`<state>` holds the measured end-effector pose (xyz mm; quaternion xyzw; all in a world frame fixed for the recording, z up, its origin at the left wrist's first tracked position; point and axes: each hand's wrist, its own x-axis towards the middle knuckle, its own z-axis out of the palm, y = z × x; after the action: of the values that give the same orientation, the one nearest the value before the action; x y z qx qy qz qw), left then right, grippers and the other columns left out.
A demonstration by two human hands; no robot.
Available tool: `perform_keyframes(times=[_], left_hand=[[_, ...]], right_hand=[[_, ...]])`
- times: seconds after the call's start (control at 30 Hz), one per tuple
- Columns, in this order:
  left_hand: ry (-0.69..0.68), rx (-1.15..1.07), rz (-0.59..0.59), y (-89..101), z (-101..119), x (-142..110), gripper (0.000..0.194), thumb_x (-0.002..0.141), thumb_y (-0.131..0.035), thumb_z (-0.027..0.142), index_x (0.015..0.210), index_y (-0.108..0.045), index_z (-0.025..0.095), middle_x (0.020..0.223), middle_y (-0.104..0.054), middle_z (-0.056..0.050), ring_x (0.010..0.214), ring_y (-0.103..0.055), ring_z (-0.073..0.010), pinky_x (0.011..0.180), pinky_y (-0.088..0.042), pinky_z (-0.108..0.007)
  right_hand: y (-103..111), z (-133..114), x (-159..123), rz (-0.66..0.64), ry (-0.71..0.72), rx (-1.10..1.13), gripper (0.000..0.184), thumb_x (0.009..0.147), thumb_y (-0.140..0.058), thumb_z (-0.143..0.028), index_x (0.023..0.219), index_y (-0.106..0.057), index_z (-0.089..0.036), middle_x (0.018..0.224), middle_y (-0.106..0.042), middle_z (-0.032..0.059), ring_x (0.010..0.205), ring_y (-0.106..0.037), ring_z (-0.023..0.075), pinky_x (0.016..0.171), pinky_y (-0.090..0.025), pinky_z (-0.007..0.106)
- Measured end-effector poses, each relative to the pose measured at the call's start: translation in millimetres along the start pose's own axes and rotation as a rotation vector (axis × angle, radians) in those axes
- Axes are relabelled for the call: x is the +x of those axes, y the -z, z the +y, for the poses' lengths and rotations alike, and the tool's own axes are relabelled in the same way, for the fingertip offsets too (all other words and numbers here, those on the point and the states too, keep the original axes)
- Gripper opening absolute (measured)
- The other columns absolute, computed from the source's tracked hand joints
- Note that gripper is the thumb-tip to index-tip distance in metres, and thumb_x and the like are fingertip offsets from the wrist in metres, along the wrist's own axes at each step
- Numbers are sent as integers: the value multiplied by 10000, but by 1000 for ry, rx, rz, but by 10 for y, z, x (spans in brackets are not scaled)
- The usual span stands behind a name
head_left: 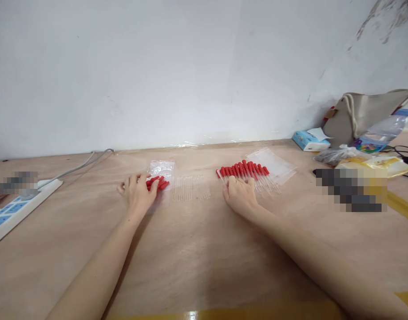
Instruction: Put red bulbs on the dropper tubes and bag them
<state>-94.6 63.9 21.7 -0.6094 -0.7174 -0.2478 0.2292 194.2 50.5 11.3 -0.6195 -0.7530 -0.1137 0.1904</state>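
My left hand [139,191] is over a small pile of red rubber bulbs [163,184], its fingers curved but apart and the thumb beside the bulbs. The pile lies on a clear zip bag [162,168]. To its right, thin clear glass tubes [190,188] lie side by side in a row. My right hand [240,195] is closed at the near left end of a row of glass droppers [243,168] with red bulbs. Its fingers are on the tube of the leftmost dropper [221,174]; the fingertips are partly hidden.
Clear zip bags [273,164] lie behind the droppers. A tissue pack [310,140], a grey bag [363,113] and a plastic bottle [385,131] stand at the back right. On the left are a white power strip [27,209] and its grey cable [79,168]. A wall rises behind the table.
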Motion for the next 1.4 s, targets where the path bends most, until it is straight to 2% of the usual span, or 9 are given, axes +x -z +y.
perform_keyframes(times=[0.2,0.47,0.57,0.7,0.83,0.9,1.03,1.2,1.4], left_hand=[[132,-112,-74,-102,-140,113,303,758,-500,439,848,-673,207,1011,-588,-99,979,-484,-305,853,-261,-461],[179,-225,-86,-105,-120,110,250,746,-535,394,838,-667,203,888,-627,-72,864,-550,-260,838,-319,-432],[173,-298,-19,-57,-70,106,257,763,-525,378,862,-644,173,866,-624,-67,872,-546,-251,832,-350,-415],[25,-552,29,83,206,-27,250,811,-470,337,929,-608,166,898,-625,-56,871,-559,-201,767,-416,-322],[-445,-746,-274,254,602,-343,153,782,-517,276,867,-621,203,846,-651,-19,822,-582,-167,814,-399,-319],[-559,-758,-409,305,726,-495,130,777,-512,232,861,-610,210,833,-650,-10,797,-583,-159,792,-402,-317],[-579,-740,-483,308,795,-650,128,762,-513,189,859,-593,205,815,-630,-7,750,-573,-151,784,-404,-335],[-580,-745,-412,196,841,-695,258,759,-580,338,974,-615,201,969,-582,-62,919,-533,-200,811,-425,-351],[-520,-801,-357,149,917,-738,183,859,-449,262,903,-617,201,880,-602,-43,854,-542,-165,784,-426,-324]], right_hand=[[32,267,-319,104,210,103,177,853,-353,-213,751,-477,-139,625,-611,26,600,-520,138,767,-207,324],[-75,296,-378,245,283,180,203,862,-402,-196,997,-545,-147,689,-650,35,664,-541,138,792,-227,326],[-91,301,-383,263,295,217,198,867,-402,-192,977,-564,-164,712,-651,26,670,-542,132,792,-234,324],[-70,318,-396,233,272,327,169,862,-401,-179,899,-566,-167,781,-650,29,711,-557,127,799,-250,312],[-36,344,-425,187,280,383,146,839,-414,-167,892,-549,-178,788,-642,17,698,-554,122,827,-253,322],[-27,355,-437,172,294,387,126,824,-429,-165,866,-546,-183,784,-639,12,694,-551,122,836,-249,331],[-22,350,-438,151,311,403,75,807,-464,-190,813,-538,-185,785,-631,7,712,-550,125,840,-246,338],[-33,298,-435,139,349,416,90,824,-454,-212,804,-538,-186,774,-626,3,689,-542,115,844,-246,341],[-33,280,-464,126,392,403,133,849,-423,-223,831,-550,-188,802,-637,17,687,-545,112,860,-238,346]])
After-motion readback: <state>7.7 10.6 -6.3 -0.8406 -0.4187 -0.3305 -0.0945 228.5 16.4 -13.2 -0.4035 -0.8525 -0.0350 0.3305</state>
